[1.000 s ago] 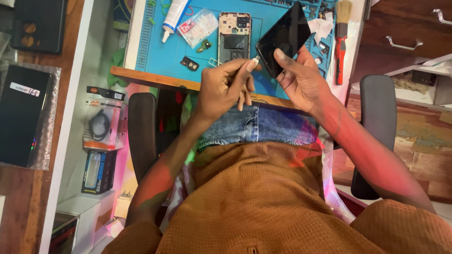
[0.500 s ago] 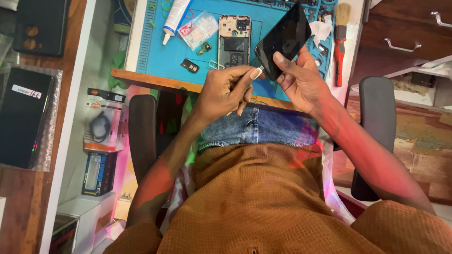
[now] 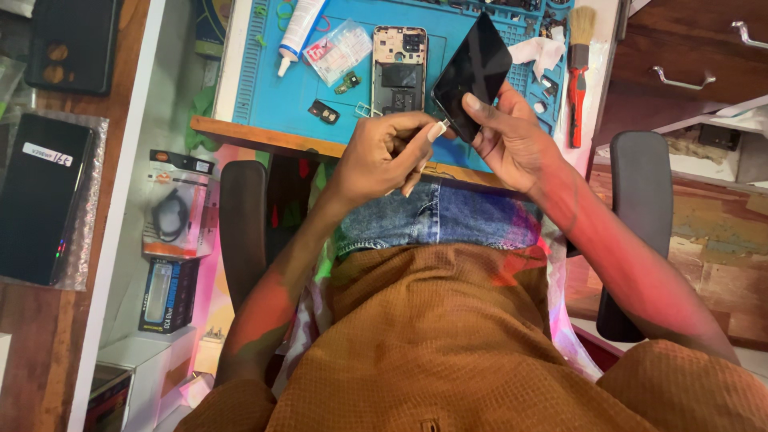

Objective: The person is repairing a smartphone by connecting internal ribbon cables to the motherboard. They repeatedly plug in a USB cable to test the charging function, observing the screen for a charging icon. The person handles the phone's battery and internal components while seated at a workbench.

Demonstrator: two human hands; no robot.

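My right hand holds a black phone screen panel tilted up over the front edge of the blue work mat. My left hand pinches a small pale tool whose tip touches the panel's lower edge. An opened phone frame with its insides showing lies on the mat just left of the panel. Both hands hover above my lap, in front of the wooden table edge.
On the mat lie a white glue tube, a clear plastic bag, small parts and a red-handled brush. A boxed black phone and packaged accessories sit at the left. Wooden drawers stand at the right.
The panel and the tool tip have dropped slightly toward me. My left hand keeps the tool at the panel's lower edge. Nothing on the mat has moved.
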